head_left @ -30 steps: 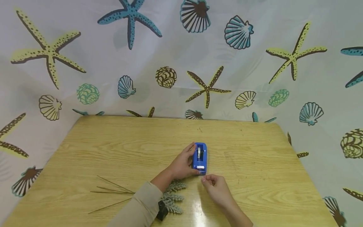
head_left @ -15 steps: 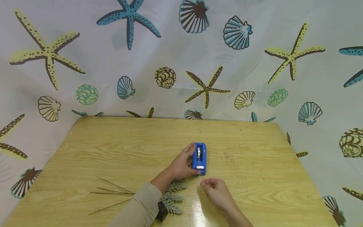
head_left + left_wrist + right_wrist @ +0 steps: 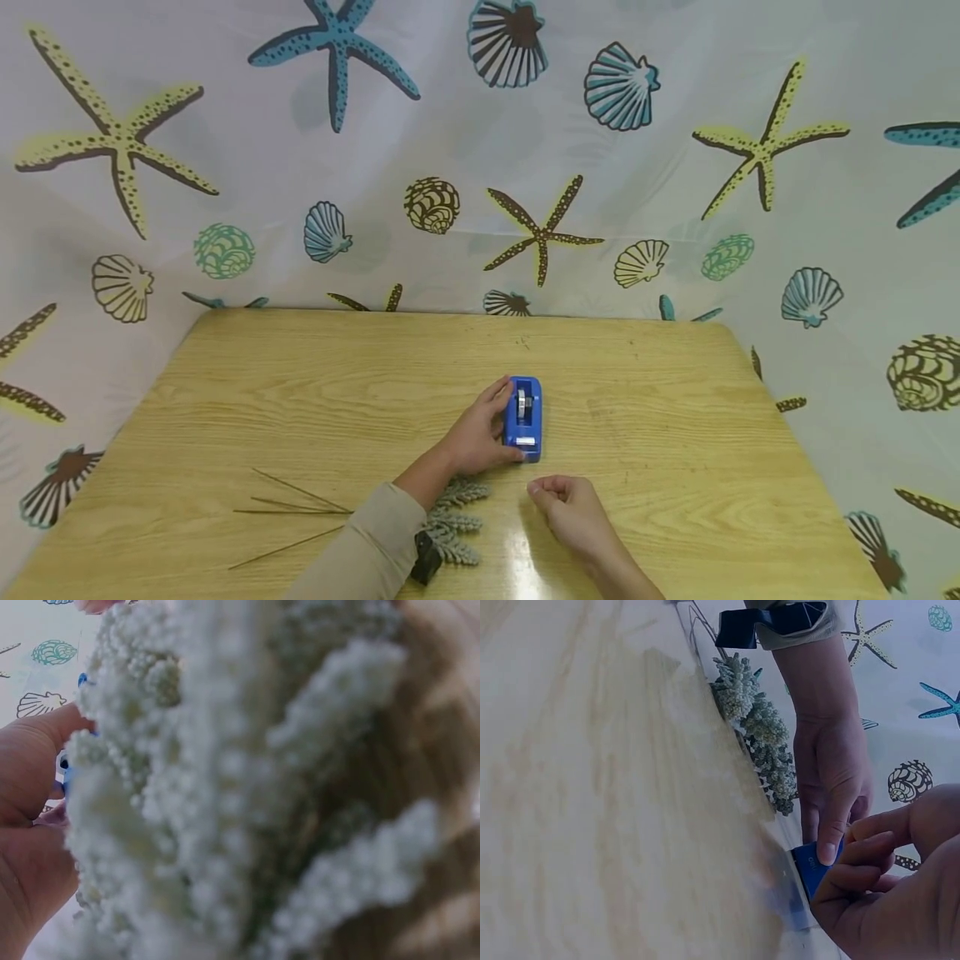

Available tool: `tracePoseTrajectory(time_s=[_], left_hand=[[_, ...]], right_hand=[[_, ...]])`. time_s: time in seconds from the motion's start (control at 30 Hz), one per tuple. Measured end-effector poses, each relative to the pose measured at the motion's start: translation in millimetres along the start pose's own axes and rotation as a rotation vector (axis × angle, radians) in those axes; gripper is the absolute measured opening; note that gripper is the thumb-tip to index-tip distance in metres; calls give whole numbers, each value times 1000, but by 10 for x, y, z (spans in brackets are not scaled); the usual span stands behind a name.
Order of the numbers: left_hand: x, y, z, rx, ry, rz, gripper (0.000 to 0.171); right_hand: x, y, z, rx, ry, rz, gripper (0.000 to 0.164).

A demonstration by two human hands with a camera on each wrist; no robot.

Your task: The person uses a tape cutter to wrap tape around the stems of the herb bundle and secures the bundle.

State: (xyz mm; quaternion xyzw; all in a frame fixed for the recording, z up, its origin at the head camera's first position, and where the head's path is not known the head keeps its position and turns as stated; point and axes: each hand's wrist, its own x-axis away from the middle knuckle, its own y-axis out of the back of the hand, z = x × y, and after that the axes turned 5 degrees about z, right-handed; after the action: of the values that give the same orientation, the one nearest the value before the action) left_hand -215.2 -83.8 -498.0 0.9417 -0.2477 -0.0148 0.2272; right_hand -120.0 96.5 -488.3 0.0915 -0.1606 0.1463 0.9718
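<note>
My left hand (image 3: 474,437) holds a blue tape dispenser (image 3: 534,435) on the table, thumb at its near end and fingers along its left side. A roll of tape (image 3: 522,404) sits in it, behind the pale cutting edge. My right hand (image 3: 573,515) is just in front of the dispenser, thumb and index finger pinched together on the end of the clear tape; the strip itself hardly shows. In the right wrist view, the left thumb (image 3: 829,844) presses the dispenser's blue end (image 3: 808,864). Grey-green artificial sprigs (image 3: 459,525) lie beneath my left forearm.
Several thin brown stems (image 3: 292,507) stick out left of my left sleeve (image 3: 367,542). A black block (image 3: 426,558) is at that wrist. The sprigs (image 3: 225,787) fill the left wrist view. A shell-and-starfish cloth (image 3: 375,267) hangs behind the wooden table (image 3: 660,417).
My right hand has drawn back a little from the dispenser, toward my body. The left hand keeps its hold on the dispenser. The whole head view has shifted slightly.
</note>
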Motion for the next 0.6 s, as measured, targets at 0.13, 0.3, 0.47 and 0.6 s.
tracePoseTrajectory(time_s=[0.13, 0.3, 0.47, 0.6], left_hand=[[-6, -3, -5, -24, 3, -2, 106], [-4, -7, -14, -27, 1, -2, 106], [0, -5, -16, -20, 0, -8, 105], [-3, -7, -15, -5, 0, -8, 105]], right_hand=[[6, -22, -24, 7, 9, -16, 31], [1, -40, -59, 10, 4, -27, 30], [31, -51, -55, 18, 3, -30, 30], [75, -55, -34, 24, 2, -32, 30]])
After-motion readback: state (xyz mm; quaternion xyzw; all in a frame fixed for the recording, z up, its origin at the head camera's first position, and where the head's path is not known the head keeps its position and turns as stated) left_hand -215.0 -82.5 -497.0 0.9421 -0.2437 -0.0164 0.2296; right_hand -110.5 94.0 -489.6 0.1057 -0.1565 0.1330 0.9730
